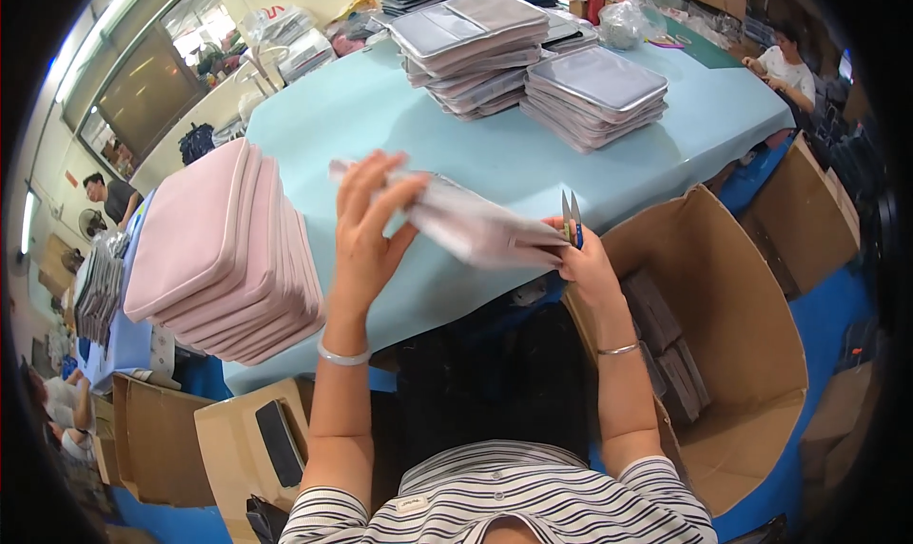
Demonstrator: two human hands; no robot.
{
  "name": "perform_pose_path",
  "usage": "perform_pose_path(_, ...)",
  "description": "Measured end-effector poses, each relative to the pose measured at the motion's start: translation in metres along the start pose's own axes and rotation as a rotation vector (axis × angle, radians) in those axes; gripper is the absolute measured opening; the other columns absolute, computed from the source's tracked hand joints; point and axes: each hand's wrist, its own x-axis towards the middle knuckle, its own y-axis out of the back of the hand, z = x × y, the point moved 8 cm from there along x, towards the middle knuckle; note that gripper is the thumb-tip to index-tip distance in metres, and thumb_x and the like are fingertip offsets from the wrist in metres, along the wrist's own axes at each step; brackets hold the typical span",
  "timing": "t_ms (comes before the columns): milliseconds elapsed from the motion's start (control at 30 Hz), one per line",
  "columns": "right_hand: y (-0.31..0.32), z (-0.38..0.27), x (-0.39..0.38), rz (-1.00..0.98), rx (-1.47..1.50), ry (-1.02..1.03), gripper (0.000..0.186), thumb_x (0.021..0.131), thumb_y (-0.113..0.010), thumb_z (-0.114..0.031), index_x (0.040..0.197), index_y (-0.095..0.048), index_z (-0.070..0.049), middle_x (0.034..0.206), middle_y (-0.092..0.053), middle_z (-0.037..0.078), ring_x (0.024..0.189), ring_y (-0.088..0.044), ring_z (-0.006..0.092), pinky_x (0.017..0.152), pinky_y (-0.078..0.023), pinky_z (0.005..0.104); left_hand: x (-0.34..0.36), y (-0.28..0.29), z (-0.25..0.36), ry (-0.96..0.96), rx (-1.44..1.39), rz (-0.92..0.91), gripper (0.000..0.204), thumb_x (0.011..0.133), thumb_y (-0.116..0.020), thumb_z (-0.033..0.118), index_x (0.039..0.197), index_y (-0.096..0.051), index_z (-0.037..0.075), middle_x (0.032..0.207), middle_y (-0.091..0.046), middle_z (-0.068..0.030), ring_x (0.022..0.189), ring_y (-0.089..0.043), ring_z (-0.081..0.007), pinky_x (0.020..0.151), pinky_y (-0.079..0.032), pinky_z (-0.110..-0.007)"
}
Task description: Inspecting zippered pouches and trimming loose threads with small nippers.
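A flat pale pink pouch, smeared by motion, is tilted above the near edge of the table. My right hand is closed on its right end and also holds small scissors, blades pointing up. My left hand is raised at the pouch's left end, fingers apart and blurred; whether the fingertips touch it is unclear. Left of that hand stands a tall stack of pink padded sleeves.
Stacks of grey, clear-fronted pouches stand at the back of the light blue table. An open cardboard box holding flat items is at my right. A phone-like black slab lies on cardboard at lower left. Other people sit farther off.
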Motion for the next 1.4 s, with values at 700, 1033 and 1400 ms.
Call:
perform_pose_path(700,-0.065,0.014,-0.025,0.219,0.29,0.202,0.012,0.087,-0.064,-0.016,0.084,-0.057,-0.007,0.064,-0.049,-0.004,0.05,-0.039,0.0026,0.043,-0.028,0.0183,-0.061,-0.088,0.028,0.444,-0.246,-0.004,0.035,0.09,-0.057,0.006,0.124,-0.052,0.002,0.098,-0.066,-0.0185,0.075,-0.066,-0.0307,0.061,-0.053,-0.034)
perform_pose_path(1033,-0.059,-0.028,-0.019,0.326,-0.278,0.433,0.029,0.087,-0.065,-0.027,0.075,-0.057,-0.002,0.056,-0.052,0.0,0.051,-0.047,0.0069,0.047,-0.036,0.0241,-0.052,-0.09,0.008,0.709,-0.666,-0.031,0.028,0.093,-0.054,0.014,0.116,-0.056,-0.002,0.082,-0.068,-0.0162,0.068,-0.068,-0.0208,0.054,-0.053,-0.03)
perform_pose_path(1400,-0.073,-0.105,0.005,0.307,-0.745,0.7,0.022,0.078,-0.068,-0.019,0.072,-0.058,0.0,0.051,-0.052,0.01,0.043,-0.046,0.0223,0.045,-0.038,0.0312,-0.002,-0.019,-0.005,0.312,-0.075,0.315,0.072,0.07,-0.08,0.02,0.129,-0.042,0.006,0.133,-0.039,-0.0154,0.119,-0.044,-0.0326,0.086,-0.045,-0.04)
